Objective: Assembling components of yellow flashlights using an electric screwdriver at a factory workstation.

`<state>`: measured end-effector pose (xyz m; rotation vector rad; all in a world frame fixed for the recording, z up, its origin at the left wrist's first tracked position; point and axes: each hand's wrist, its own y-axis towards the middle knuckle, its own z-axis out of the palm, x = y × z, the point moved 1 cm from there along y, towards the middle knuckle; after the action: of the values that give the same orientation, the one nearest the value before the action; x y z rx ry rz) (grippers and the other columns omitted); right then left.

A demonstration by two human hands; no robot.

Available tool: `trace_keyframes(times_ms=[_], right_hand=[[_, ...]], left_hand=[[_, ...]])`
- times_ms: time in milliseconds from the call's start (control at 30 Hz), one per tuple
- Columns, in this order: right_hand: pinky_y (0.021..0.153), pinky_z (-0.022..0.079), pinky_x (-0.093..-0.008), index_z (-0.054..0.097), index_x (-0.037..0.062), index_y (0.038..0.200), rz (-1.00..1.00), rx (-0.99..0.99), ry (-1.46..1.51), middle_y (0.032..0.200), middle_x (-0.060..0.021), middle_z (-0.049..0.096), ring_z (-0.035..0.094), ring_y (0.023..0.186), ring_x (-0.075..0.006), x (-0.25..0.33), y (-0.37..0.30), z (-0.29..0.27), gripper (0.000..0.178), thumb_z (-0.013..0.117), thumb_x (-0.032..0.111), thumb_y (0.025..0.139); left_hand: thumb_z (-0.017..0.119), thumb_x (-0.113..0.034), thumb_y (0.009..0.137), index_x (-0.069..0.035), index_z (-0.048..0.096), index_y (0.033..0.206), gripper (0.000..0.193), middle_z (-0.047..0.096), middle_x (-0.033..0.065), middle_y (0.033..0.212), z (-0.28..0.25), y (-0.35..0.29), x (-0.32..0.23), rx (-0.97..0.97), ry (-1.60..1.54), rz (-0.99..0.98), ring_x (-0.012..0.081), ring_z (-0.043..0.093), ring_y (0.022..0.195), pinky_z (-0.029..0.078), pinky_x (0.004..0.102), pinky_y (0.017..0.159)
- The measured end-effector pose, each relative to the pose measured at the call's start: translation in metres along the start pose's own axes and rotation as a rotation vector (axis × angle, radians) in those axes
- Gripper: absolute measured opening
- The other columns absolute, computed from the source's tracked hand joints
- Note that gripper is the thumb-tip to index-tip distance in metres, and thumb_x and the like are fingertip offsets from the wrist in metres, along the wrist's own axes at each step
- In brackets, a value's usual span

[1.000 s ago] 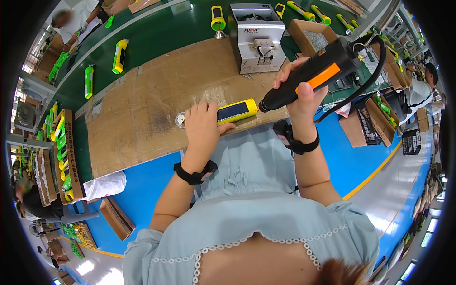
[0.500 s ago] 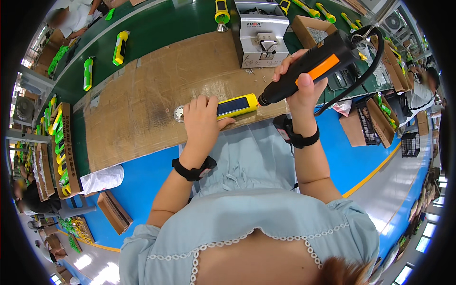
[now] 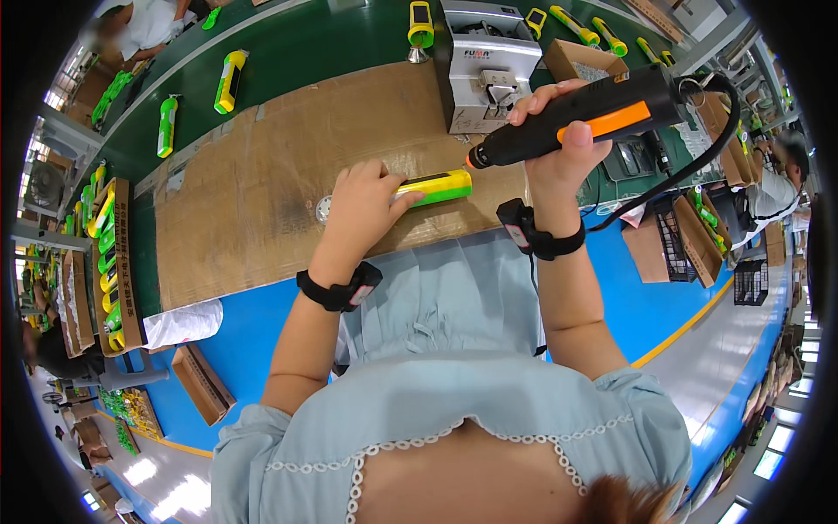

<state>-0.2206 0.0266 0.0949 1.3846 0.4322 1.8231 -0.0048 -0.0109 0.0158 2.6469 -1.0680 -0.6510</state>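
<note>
My left hand [image 3: 360,205] is closed around a yellow and green flashlight [image 3: 445,187] with a dark panel on its side. The flashlight lies on a cardboard sheet [image 3: 288,157], its free end pointing right. Part of its body and its head are under my fingers; a round silvery piece [image 3: 324,210] shows left of the hand. In my right hand [image 3: 563,144] is a black electric screwdriver [image 3: 602,118] with an orange strip, held slantwise. Its tip is just beyond the flashlight's right end, apart from it. A cable runs from its back end.
A grey screw dispenser [image 3: 491,74] stands beyond the cardboard. Beside it is a carton of small screws [image 3: 583,63]. More flashlights [image 3: 230,80] lie on the green table [image 3: 288,57]. A carton of flashlights [image 3: 129,262] stands at the left. A person [image 3: 153,31] sits at the far left.
The screwdriver has moved up and away from the flashlight's end. The flashlight has been rolled, so its green side now shows more. My left hand still holds it.
</note>
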Motion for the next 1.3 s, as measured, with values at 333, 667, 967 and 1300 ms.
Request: trace_keyframes(times_ms=[333, 667, 967, 1300], right_hand=[[0.06, 0.051, -0.036, 0.047, 0.0007, 0.102, -0.053, -0.055, -0.006, 0.076, -0.013, 0.054, 0.058, 0.063, -0.025, -0.016, 0.003, -0.003, 0.06, 0.072, 0.047, 0.073], [0.06, 0.051, -0.034, 0.047, -0.0005, 0.1, -0.075, -0.099, 0.136, 0.074, -0.0139, 0.057, 0.058, 0.063, -0.0224, -0.019, -0.004, -0.007, 0.054, 0.075, 0.036, 0.073], [0.058, 0.05, -0.0326, 0.048, -0.0013, 0.099, 0.006, 0.034, 0.173, 0.074, -0.0133, 0.056, 0.058, 0.063, -0.0216, -0.01, -0.004, -0.008, 0.045, 0.071, 0.031, 0.077], [0.055, 0.047, -0.0293, 0.048, -0.0024, 0.094, 0.206, 0.267, -0.012, 0.07, -0.0112, 0.055, 0.057, 0.059, -0.0196, -0.009, -0.019, 0.001, 0.045, 0.072, 0.03, 0.075]], left_hand=[[0.06, -0.043, 0.081, -0.009, 0.071, 0.081, 0.036, 0.056, 0.0081, 0.07, 0.003, 0.014, 0.011, 0.047, 0.001, 0.022, 0.0259, 0.055, 0.075, 0.041, 0.0383, 0.067], [0.06, -0.044, 0.08, -0.01, 0.072, 0.08, 0.036, 0.056, 0.0079, 0.071, 0.004, 0.015, 0.012, 0.068, -0.01, -0.042, 0.0255, 0.055, 0.075, 0.042, 0.0385, 0.066], [0.065, -0.038, 0.077, -0.01, 0.071, 0.087, 0.03, 0.054, 0.009, 0.078, 0.001, 0.005, 0.003, 0.057, 0.011, -0.042, 0.028, 0.054, 0.077, 0.043, 0.0396, 0.069], [0.073, -0.041, 0.06, -0.011, 0.062, 0.1, 0.051, 0.054, 0.0064, 0.092, 0.019, -0.034, -0.024, -0.222, 0.067, -0.045, 0.0254, 0.054, 0.086, 0.043, 0.0361, 0.075]])
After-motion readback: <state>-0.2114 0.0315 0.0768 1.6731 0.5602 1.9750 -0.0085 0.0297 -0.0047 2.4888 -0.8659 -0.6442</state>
